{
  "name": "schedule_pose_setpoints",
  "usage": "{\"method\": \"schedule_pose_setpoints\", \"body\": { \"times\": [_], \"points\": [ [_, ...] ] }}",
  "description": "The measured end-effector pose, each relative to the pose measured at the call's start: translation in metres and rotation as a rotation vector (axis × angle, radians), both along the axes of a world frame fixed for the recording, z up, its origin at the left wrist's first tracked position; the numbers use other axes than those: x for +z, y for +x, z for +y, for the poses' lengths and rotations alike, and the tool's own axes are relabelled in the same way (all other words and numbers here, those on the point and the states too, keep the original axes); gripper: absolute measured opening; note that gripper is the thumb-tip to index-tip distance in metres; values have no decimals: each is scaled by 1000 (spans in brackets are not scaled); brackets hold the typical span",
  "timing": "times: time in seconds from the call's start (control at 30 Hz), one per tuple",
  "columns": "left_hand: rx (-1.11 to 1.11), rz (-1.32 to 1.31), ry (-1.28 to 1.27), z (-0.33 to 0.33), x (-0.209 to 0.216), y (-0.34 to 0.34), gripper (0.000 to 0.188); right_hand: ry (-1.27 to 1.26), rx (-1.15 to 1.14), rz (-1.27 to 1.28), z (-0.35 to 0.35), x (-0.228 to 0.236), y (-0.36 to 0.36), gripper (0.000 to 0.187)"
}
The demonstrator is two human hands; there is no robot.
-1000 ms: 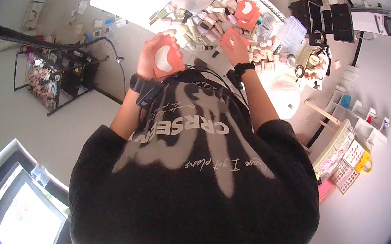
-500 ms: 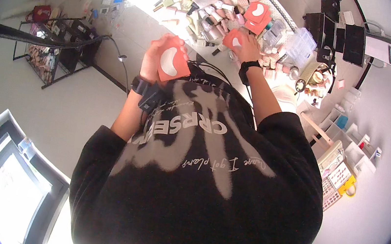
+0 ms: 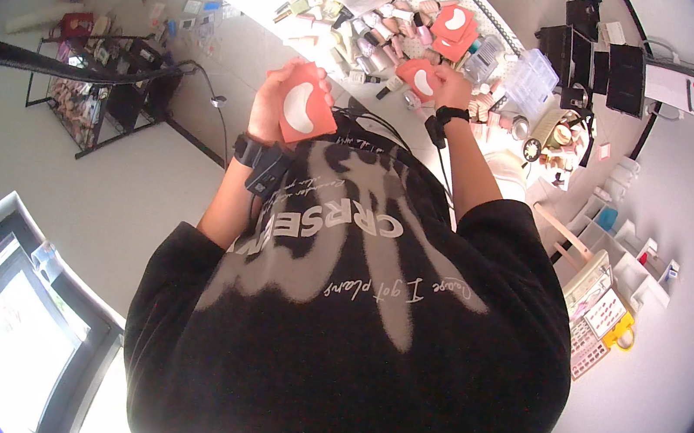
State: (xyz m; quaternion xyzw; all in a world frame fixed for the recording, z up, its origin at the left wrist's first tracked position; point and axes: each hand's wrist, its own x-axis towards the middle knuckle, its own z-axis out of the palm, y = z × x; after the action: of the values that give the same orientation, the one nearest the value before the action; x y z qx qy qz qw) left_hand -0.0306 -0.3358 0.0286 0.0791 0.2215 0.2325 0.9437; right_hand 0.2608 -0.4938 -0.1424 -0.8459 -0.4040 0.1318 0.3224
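My left hand (image 3: 265,115) is closed round what looks like a small stack of flat coral packets (image 3: 317,124), held up in front of my chest. The top packet bears a white crescent shape. Over the near edge of the table, my right hand (image 3: 453,88) pinches a single coral packet (image 3: 407,70) with the same crescent by its right side. Just beyond it, more coral packets (image 3: 454,48) lie in an overlapping pile. Small bottles (image 3: 370,40) of cosmetics crowd the table to the left of that pile. Some fingertips of both hands are hidden.
A clear plastic box (image 3: 530,81) stands right of my right hand, beside a basket of small items (image 3: 563,140). Dark cables (image 3: 368,120) run between my forearms. At the left is a black rack (image 3: 101,88); white bins (image 3: 623,253) stand at the right.
My right hand has shifted slightly right and nearer, and its packet now shows more fully, gripped at the side. My left hand has stayed almost still.
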Motion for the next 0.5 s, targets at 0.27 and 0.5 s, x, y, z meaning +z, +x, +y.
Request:
{"method": "schedule_pose_setpoints", "body": {
  "times": [0.27, 0.5],
  "points": [
    [-12, 32, 26, 6, 7, -9, 22, 49, -164, -94, 0, 25, -4, 22],
    [-84, -12, 57, 23, 14, -11, 29, 366, -287, 259, 23, 104, -38, 24]
  ]
}}
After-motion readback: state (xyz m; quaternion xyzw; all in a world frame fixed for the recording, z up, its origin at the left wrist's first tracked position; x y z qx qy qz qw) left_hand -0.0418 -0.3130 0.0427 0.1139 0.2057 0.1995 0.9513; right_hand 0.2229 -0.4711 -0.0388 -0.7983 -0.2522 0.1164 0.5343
